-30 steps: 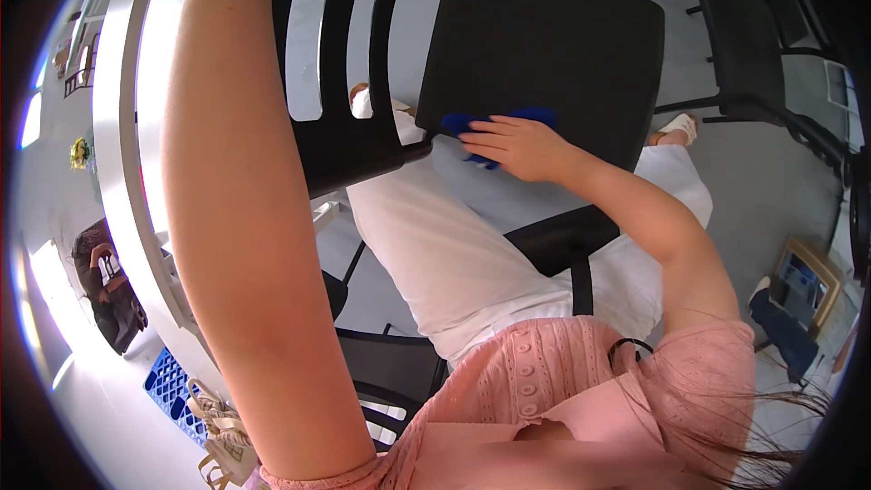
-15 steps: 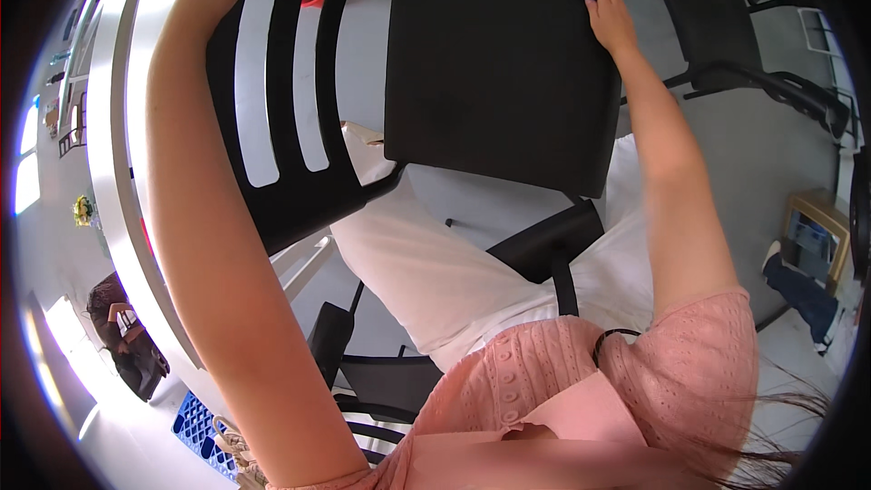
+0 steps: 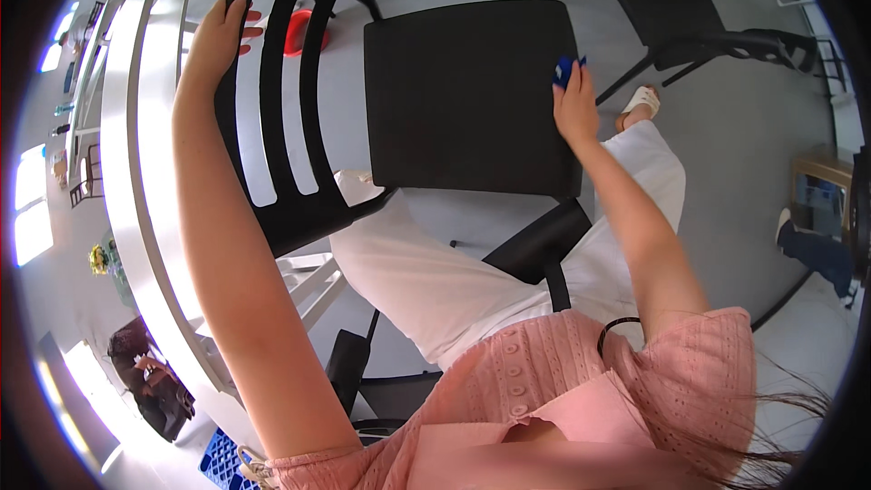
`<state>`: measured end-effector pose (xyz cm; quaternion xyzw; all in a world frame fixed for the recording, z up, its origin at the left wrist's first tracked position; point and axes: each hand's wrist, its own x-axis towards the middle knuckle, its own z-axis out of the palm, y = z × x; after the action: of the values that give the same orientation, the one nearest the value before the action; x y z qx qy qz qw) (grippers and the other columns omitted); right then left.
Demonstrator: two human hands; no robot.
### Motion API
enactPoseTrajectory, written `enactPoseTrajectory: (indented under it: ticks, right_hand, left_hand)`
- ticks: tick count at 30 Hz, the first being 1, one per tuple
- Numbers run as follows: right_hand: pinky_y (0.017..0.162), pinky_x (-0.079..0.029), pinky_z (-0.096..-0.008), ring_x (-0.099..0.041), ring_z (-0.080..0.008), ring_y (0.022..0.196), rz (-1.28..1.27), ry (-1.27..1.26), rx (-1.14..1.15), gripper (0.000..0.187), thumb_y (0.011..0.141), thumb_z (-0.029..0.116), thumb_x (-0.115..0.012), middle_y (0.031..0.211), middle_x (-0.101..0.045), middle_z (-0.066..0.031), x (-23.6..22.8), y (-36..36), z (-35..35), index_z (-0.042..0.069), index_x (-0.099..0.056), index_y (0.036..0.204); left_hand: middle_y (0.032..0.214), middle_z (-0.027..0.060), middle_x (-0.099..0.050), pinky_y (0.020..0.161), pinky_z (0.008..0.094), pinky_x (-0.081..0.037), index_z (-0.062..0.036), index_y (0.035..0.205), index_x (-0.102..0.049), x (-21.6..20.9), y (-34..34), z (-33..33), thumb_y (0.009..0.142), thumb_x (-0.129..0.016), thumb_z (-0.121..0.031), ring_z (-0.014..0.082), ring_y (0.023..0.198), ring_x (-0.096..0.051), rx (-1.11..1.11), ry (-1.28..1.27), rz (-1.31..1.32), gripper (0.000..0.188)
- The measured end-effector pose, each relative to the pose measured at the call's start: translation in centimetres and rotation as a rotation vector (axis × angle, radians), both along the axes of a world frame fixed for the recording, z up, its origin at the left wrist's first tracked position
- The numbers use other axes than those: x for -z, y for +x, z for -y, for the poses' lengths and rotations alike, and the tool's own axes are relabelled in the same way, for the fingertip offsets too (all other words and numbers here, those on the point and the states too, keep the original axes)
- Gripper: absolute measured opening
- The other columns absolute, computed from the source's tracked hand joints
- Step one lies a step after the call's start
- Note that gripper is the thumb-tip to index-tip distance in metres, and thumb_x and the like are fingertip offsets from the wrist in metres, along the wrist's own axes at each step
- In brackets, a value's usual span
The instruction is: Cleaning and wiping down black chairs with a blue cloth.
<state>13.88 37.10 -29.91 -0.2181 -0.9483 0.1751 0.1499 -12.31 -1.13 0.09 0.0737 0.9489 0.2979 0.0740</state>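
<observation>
A black chair (image 3: 467,95) with a slatted back stands in front of me. My left hand (image 3: 216,36) grips the top of the slatted backrest (image 3: 277,118). My right hand (image 3: 574,104) rests at the far right edge of the seat, pressing a small blue cloth (image 3: 565,68) against it. Only a corner of the cloth shows past my fingers.
A curved white table (image 3: 136,191) runs along the left, with a red object (image 3: 299,36) seen through the slats. Another black chair (image 3: 689,0) stands at the upper right. I sit on a black chair (image 3: 535,249). A blue crate (image 3: 222,458) lies at the bottom left.
My right hand has slid with the blue cloth from the seat's near part toward its far right edge. My left hand still holds the backrest, and the view has shifted.
</observation>
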Motion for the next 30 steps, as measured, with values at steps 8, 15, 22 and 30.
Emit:
enactPoseTrajectory:
  ticks: [8,15,22,30]
  right_hand:
    - [0.098,-0.044,-0.0452,-0.054,-0.0454,0.116,0.184,-0.597,0.142,0.060,0.098,0.041,-0.050,0.125,-0.055,-0.0304,-0.2,10.4,0.5,-0.007,-0.044,0.131]
    - [0.092,-0.045,-0.0478,-0.058,-0.0475,0.107,0.169,-0.690,0.251,0.058,0.100,0.047,-0.043,0.110,-0.063,-0.0310,-0.9,7.0,1.7,-0.007,-0.054,0.117]
    - [0.093,-0.046,-0.0458,-0.057,-0.0432,0.112,-0.069,-0.522,-0.076,0.042,0.098,0.030,-0.049,0.119,-0.061,-0.0266,-1.1,-6.0,2.6,-0.003,-0.055,0.124]
    - [0.091,-0.047,-0.0473,-0.060,-0.0422,0.105,-0.053,-0.811,-0.114,0.034,0.096,0.022,-0.050,0.109,-0.065,-0.0254,-3.0,-5.3,12.2,-0.002,-0.059,0.119]
  left_hand:
    - [0.095,0.0113,-0.073,0.067,0.0281,-0.053,-0.0006,0.111,-0.060,0.0,0.0,0.7,0.101,-0.045,-0.033,0.0177,0.085,-0.071,0.009,0.069,0.002,0.037]
    - [0.088,0.0147,-0.073,0.060,0.0300,-0.056,0.0040,0.105,-0.062,-0.1,0.1,3.4,0.101,-0.049,-0.029,0.0200,0.075,-0.072,-0.054,0.105,-0.002,0.036]
    - [0.081,0.0155,-0.071,0.053,0.0306,-0.055,0.0049,0.103,-0.061,1.1,-1.2,12.2,0.099,-0.049,-0.030,0.0218,0.069,-0.071,-0.442,0.232,-0.039,0.037]
    - [0.079,0.0152,-0.064,0.055,0.0385,-0.060,0.0068,0.104,-0.055,1.2,-2.4,16.1,0.100,-0.048,-0.028,0.0210,0.060,-0.061,-0.733,0.202,-0.026,0.036]
